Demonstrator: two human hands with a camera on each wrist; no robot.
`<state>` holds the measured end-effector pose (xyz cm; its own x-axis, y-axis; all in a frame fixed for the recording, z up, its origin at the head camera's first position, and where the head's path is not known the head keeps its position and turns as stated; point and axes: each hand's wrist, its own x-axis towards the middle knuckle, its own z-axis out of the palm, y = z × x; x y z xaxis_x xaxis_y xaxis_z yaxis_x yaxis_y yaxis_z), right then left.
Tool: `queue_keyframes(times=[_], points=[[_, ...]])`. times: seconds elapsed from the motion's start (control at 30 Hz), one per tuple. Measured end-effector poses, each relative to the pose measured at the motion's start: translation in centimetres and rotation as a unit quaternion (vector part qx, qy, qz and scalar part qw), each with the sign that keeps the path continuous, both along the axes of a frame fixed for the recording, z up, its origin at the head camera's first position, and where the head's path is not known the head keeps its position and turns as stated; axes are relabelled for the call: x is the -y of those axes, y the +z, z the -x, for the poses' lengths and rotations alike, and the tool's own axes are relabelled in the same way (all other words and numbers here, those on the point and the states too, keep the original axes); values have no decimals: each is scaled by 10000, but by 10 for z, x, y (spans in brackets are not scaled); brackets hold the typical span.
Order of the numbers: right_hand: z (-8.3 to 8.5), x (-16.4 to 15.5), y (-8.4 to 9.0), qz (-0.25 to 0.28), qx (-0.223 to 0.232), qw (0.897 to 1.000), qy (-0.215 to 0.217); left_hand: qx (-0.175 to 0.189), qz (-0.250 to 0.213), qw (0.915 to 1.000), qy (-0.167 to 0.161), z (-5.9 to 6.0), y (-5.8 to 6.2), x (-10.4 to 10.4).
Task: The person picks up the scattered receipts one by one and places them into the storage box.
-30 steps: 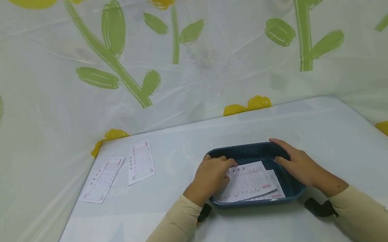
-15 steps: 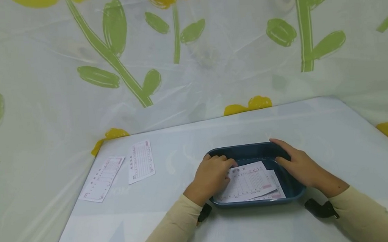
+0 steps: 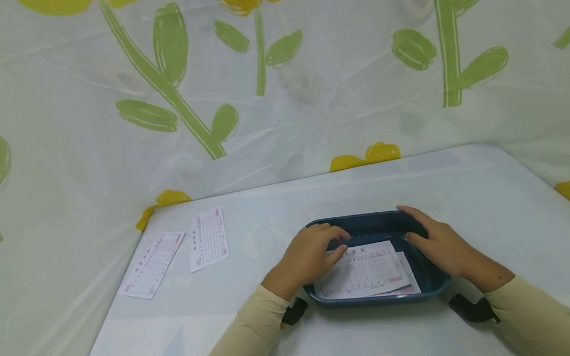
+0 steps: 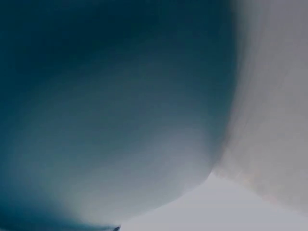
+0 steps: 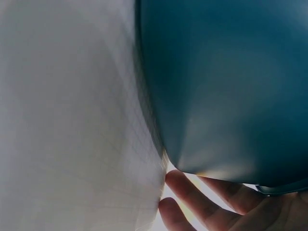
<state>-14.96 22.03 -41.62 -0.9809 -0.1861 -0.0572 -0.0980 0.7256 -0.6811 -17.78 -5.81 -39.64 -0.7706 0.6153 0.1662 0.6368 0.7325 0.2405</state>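
Observation:
A dark blue tray (image 3: 426, 285) lies on the table in front of me with a few printed paper slips (image 3: 368, 273) lying flat in it. My left hand (image 3: 308, 254) reaches over the tray's left rim, its fingers loosely bent and its thumb touching the top slip's upper left corner. My right hand (image 3: 433, 244) holds the tray's right rim, thumb inside, fingers along the outside up to the far corner. In the right wrist view the tray's outer wall (image 5: 221, 86) fills the frame with fingers (image 5: 192, 202) beside it. The left wrist view shows only a blurred blue tray wall (image 4: 96, 96).
Two more printed slips lie on the pale table (image 3: 317, 198) at the far left, one (image 3: 153, 264) near the edge, the other (image 3: 209, 238) beside it. A plastic sheet with green stems and yellow flowers (image 3: 256, 63) hangs close behind and around the table.
My left hand has drawn back a little to the left and lifted its fingers; the top slip now lies flatter and lower in the tray. My right hand has stayed on the rim.

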Motion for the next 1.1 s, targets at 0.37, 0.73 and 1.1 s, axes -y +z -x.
queue_keyframes(times=[0.37,0.73,1.1], points=[[2,0,-2,-47,-49,10000,9,-121,-501,9984,215,5,18,19],[1,-1,-6,-102,-131,9999,-1,-466,-571,9931,911,-5,19,44],[1,-3,-7,-106,-114,9999,60,-669,-673,9802,1739,-5,18,95]])
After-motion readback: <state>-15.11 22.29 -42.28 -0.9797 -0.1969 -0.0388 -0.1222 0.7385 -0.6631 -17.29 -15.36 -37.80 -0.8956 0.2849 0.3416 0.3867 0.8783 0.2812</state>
